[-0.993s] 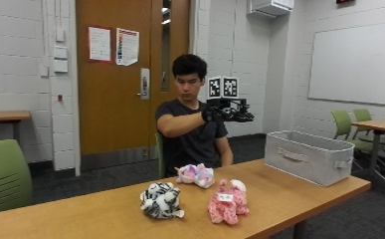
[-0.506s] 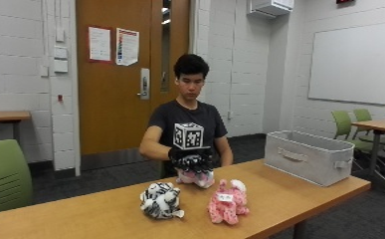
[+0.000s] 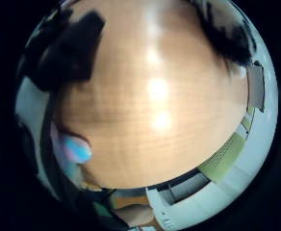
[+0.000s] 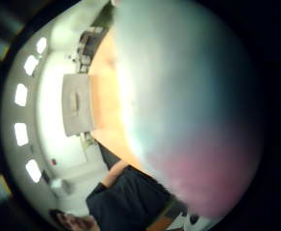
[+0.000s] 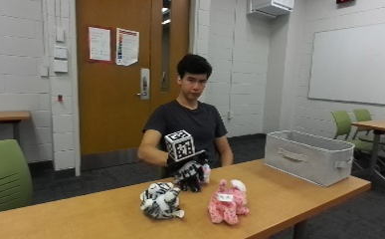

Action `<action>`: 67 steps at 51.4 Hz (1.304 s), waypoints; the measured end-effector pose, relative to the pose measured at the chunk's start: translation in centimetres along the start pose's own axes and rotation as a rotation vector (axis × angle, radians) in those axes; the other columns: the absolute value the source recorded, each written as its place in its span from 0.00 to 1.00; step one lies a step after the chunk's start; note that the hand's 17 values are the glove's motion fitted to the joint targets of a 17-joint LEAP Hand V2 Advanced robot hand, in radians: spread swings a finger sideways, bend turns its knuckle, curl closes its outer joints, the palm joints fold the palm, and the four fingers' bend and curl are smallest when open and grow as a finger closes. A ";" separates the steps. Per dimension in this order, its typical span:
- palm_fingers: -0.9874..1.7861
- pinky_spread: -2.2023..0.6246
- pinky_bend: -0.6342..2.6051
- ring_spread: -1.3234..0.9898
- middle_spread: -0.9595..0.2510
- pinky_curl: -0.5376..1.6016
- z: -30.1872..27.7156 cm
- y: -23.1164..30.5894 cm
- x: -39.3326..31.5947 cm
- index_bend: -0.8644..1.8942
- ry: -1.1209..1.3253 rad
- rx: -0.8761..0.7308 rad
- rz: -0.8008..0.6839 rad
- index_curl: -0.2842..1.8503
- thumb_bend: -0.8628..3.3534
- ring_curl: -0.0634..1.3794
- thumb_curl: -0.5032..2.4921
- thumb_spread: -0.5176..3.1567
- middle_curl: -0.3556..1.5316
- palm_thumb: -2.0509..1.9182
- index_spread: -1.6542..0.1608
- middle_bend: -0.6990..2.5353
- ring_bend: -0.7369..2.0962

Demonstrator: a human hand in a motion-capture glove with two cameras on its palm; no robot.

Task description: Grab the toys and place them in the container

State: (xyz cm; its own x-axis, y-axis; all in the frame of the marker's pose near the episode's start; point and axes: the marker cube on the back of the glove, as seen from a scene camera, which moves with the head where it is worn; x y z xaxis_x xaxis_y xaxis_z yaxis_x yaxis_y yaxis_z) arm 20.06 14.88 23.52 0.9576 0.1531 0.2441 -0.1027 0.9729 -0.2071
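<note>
Three plush toys lie on the wooden table (image 5: 112, 219). My gloved right hand (image 5: 189, 175) is down on the pastel pink, white and blue toy (image 5: 206, 172) at the table's far side, with its fingers curled over it. That toy fills the thumb side palm view (image 4: 188, 120), and a pastel bit of it (image 3: 75, 150) shows beside the black fingers (image 3: 68, 48). A zebra-striped toy (image 5: 160, 200) and a pink toy (image 5: 226, 201) lie nearer the front edge. The grey fabric container (image 5: 308, 157) stands open at the table's right end.
The person's bare left arm is behind the table, beside the pastel toy. Bare tabletop (image 3: 155, 120) lies between the toys and the container (image 4: 78, 106). A green chair (image 5: 3, 174) stands at the left, and more chairs and a table are at the far right.
My right hand has come down from chest height to the pastel toy on the table and closed over it. The zebra toy, pink toy and container have not moved.
</note>
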 end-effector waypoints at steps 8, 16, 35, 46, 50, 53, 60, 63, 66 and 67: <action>0.60 0.74 0.37 0.43 0.69 0.40 -3.8 -1.6 -0.1 0.55 0.063 0.079 0.082 0.37 0.28 0.19 0.27 0.52 0.36 0.65 0.74 0.32 0.43; 0.79 0.65 0.42 0.39 0.56 0.42 -9.8 -3.6 -3.0 0.39 0.139 0.090 0.113 0.35 0.28 0.32 0.29 0.49 0.41 0.67 0.73 0.38 0.62; 0.75 0.61 0.46 0.40 0.48 0.44 -24.2 -7.4 -23.6 0.35 0.221 0.316 -0.016 0.30 0.26 0.38 0.36 0.42 0.48 0.68 0.70 0.45 0.69; 0.74 0.61 0.46 0.40 0.46 0.44 -25.2 -7.7 -36.0 0.35 0.205 0.311 -0.115 0.27 0.26 0.38 0.38 0.40 0.50 0.68 0.70 0.46 0.70; 0.74 0.61 0.46 0.40 0.46 0.44 -24.7 -7.5 -41.1 0.35 0.198 0.294 -0.152 0.26 0.25 0.38 0.39 0.40 0.50 0.69 0.70 0.46 0.70; 0.74 0.61 0.46 0.40 0.46 0.44 -24.0 -7.1 -44.9 0.35 0.191 0.283 -0.184 0.26 0.25 0.38 0.40 0.40 0.51 0.69 0.70 0.46 0.70; 0.75 0.61 0.46 0.40 0.45 0.43 -21.7 -6.2 -51.5 0.35 0.205 0.270 -0.256 0.24 0.25 0.38 0.42 0.40 0.52 0.69 0.69 0.46 0.70; 0.75 0.61 0.46 0.40 0.45 0.43 -20.3 -6.6 -53.6 0.35 0.212 0.268 -0.317 0.23 0.25 0.38 0.42 0.40 0.53 0.69 0.69 0.47 0.71; 0.75 0.61 0.46 0.40 0.45 0.43 -18.6 -5.9 -56.5 0.35 0.208 0.252 -0.330 0.21 0.26 0.38 0.43 0.40 0.54 0.69 0.69 0.47 0.72; 0.75 0.61 0.46 0.41 0.45 0.43 -18.2 -5.7 -57.3 0.35 0.207 0.246 -0.320 0.21 0.25 0.39 0.43 0.40 0.54 0.69 0.69 0.47 0.72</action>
State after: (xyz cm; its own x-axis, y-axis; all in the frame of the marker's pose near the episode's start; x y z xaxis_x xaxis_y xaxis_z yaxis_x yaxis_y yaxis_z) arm -29.30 -2.55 -6.51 0.9826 -0.1757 0.0598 0.1703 0.9817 0.0854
